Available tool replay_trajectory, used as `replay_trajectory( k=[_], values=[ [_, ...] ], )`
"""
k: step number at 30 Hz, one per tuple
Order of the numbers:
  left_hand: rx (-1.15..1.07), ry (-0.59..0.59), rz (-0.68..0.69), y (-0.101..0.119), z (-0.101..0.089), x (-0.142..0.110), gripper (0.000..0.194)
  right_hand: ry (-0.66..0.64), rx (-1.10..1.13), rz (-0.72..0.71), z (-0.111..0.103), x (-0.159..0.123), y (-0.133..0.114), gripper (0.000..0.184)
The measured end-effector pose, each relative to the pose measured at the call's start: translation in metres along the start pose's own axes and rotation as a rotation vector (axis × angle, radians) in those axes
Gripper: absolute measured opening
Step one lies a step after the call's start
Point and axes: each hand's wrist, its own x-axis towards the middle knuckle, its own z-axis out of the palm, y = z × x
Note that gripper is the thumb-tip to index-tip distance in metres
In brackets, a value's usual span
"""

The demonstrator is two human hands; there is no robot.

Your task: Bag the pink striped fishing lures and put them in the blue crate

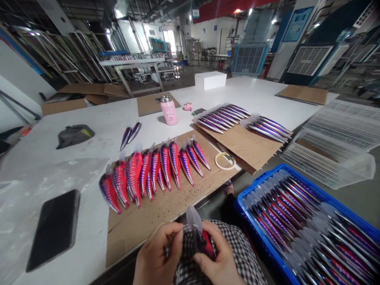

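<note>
My right hand point(218, 253) is closed round a red and dark fishing lure point(205, 244) above my lap, its clear diving lip pointing up. Close beside it, my left hand point(162, 253) pinches thumb and forefinger together near the base of that lip; whatever lies between those fingertips is too small to make out. Ahead, a row of red and purple striped fishing lures point(156, 168) rests on a cardboard sheet point(181, 202), lips facing away from me. Two purple and silver lures point(130, 134) lie apart from them, behind the row on the white table.
A blue crate point(252, 186) full of lures stands to my right. More lures point(224, 116) lie on cardboard at the back. A pink bottle point(169, 111), a tape roll point(225, 161), a black phone point(55, 225) and a grey bag point(75, 135) are on the table.
</note>
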Motion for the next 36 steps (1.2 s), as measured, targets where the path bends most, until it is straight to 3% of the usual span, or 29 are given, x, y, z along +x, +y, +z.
replay_trajectory(
  k=[7, 13, 22, 26, 31, 36],
  values=[
    [0.004, -0.051, 0.011, -0.002, 0.000, -0.004, 0.005, -0.066, 0.015, -0.032, 0.000, 0.004, -0.008, 0.056],
    [-0.096, -0.084, -0.078, 0.001, 0.005, -0.007, 0.008, -0.025, -0.070, -0.069, 0.002, 0.001, -0.003, 0.059],
    [-0.178, -0.002, -0.147, 0.007, 0.005, -0.010, 0.009, -0.041, -0.097, -0.098, 0.006, 0.000, -0.003, 0.066],
    [-0.202, -0.006, -0.165, 0.002, 0.003, -0.011, 0.009, -0.044, -0.015, -0.061, 0.006, 0.002, -0.007, 0.062],
    [-0.141, 0.051, -0.172, -0.006, -0.009, -0.009, 0.013, -0.092, 0.170, 0.114, 0.005, 0.006, -0.017, 0.051],
    [-0.053, 0.003, -0.115, 0.000, -0.009, -0.006, 0.010, -0.078, 0.284, 0.101, 0.008, 0.005, -0.021, 0.050]
  ],
)
